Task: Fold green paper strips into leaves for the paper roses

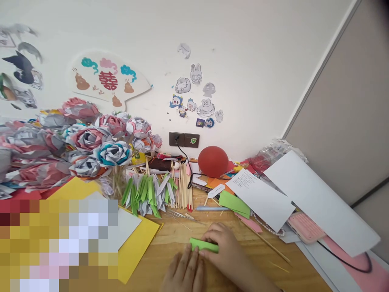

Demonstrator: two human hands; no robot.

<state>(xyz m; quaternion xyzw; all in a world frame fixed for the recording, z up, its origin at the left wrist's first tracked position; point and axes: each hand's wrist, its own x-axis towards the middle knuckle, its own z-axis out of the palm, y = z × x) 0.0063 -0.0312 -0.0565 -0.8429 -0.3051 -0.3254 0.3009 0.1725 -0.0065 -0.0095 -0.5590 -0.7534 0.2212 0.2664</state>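
A narrow folded strip of green paper (pixel 204 245) lies on the wooden table near the front. My right hand (pixel 223 247) grips its right part, thumb below and bent fingers above. My left hand (pixel 184 271) rests flat with fingers stretched out, its fingertips touching the strip's lower left edge. Just behind are thin wires (pixel 185 217) and a blue strip (pixel 212 208). Folded green and white paper pieces (pixel 146 192) stand in a bunch further back.
Paper flowers (pixel 91 138) crowd the left, above yellow sheets (pixel 136 247). Wooden sticks (pixel 184 186) and a red balloon (pixel 213 161) are near the wall. White sheets (pixel 261 198), a pink device (pixel 305 227) and a long stick (pixel 267 242) lie right. Blurred blocks cover the lower left.
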